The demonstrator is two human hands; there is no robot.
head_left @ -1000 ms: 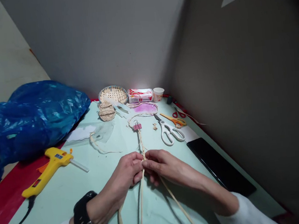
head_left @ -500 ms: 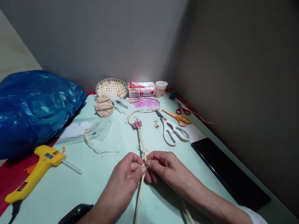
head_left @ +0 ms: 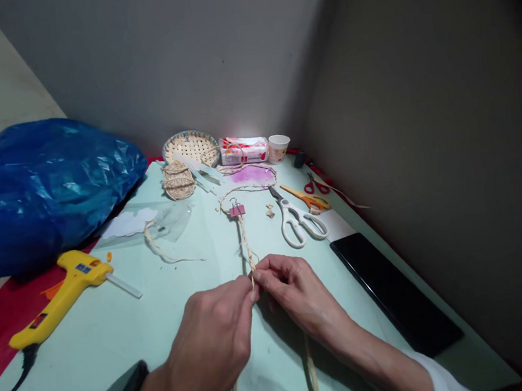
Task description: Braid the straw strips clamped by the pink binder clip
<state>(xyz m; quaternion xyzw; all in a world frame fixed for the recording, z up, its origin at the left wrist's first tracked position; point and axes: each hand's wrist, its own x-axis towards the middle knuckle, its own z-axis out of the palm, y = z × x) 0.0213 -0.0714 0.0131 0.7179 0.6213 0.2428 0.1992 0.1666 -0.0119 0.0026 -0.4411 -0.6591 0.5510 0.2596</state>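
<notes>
A pale plaited straw braid (head_left: pixel 246 240) runs from a pink binder clip (head_left: pixel 237 211) toward me down the middle of the table. My right hand (head_left: pixel 293 285) pinches the near end of the braid between thumb and index finger. My left hand (head_left: pixel 218 324), back turned up, closes its fingertips on the strands right beside the right hand's; the fingers partly hide them. Loose straw strands (head_left: pixel 312 376) trail below my hands toward the near edge.
White-handled scissors (head_left: pixel 301 219), orange scissors (head_left: pixel 308 198) and a black tablet-like slab (head_left: pixel 392 293) lie to the right. A yellow glue gun (head_left: pixel 61 297) and a blue plastic bag (head_left: pixel 50 193) are on the left. Behind stand a woven basket (head_left: pixel 191 148) and a paper cup (head_left: pixel 279 148).
My left hand has rolled over so its back faces up, and has moved slightly nearer me. The right hand keeps its pinch on the braid. The view has shifted slightly.
</notes>
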